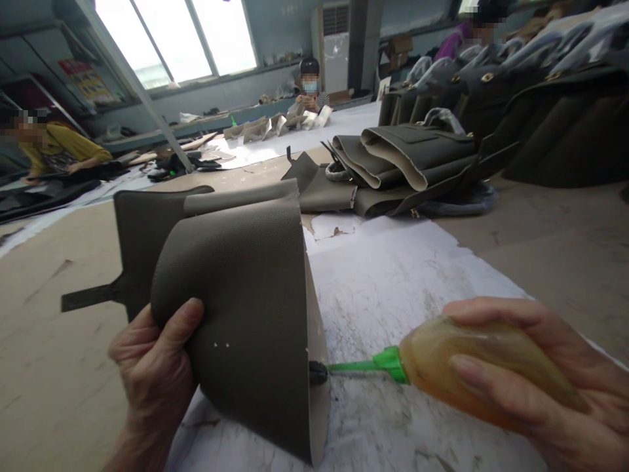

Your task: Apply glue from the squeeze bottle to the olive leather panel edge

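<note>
My left hand grips the folded edge of a dark olive leather bag panel, thumb on top. The panel curves over, with its pale inner side showing along the right edge. A flap with a narrow strap sticks out behind it to the left. In my right hand is a squeeze bottle of amber glue, tilted sideways. Its green nozzle points left, the tip at a small black piece by the panel's right edge. Whether the tip touches that piece I cannot tell.
White paper, stained and torn, covers the table beneath. Stacked leather bag pieces lie behind, and a row of dark bags with wrapped handles stands at the right. Several people work farther back, one in a yellow top.
</note>
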{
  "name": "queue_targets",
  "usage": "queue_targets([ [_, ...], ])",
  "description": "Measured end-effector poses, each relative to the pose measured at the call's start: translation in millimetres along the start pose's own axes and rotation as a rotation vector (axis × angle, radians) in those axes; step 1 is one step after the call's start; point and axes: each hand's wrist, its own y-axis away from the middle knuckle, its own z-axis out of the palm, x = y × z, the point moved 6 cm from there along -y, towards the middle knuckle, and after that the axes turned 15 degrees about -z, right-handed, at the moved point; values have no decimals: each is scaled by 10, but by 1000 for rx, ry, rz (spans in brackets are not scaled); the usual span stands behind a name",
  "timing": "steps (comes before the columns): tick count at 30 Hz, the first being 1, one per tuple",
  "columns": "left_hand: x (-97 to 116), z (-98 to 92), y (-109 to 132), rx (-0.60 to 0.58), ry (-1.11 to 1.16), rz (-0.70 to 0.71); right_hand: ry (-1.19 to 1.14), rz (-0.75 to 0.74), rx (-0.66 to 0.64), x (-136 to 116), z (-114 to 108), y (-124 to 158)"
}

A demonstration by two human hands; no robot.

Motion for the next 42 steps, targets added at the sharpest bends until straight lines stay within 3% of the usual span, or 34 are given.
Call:
queue_targets([
  [6, 8, 48, 12, -14, 34, -12, 1, 26, 34, -22, -49, 63],
  [12, -10, 51, 3, -28, 18, -14, 21, -41, -1, -9, -8, 94],
  [17, -17, 49, -3, -21, 24, -30, 81, -224, -64, -39, -11, 88],
  [21, 2, 47, 7, -32, 25, 14, 124, -149, -65, -34, -27, 63],
  [26, 69, 52, 52, -57, 25, 94, 18, -273, -91, -175, 20, -14],
  [31, 124, 42, 99, -47, -21, 134, 22, -30, -106, -93, 15, 34],
  [38, 170, -63, 135, 47, -16, 247, -94, -81, -206, -35, 35, 61],
  [42, 162, -217, 290, 140, 30, 283, -99, -108, -233, -80, 32, 33],
])
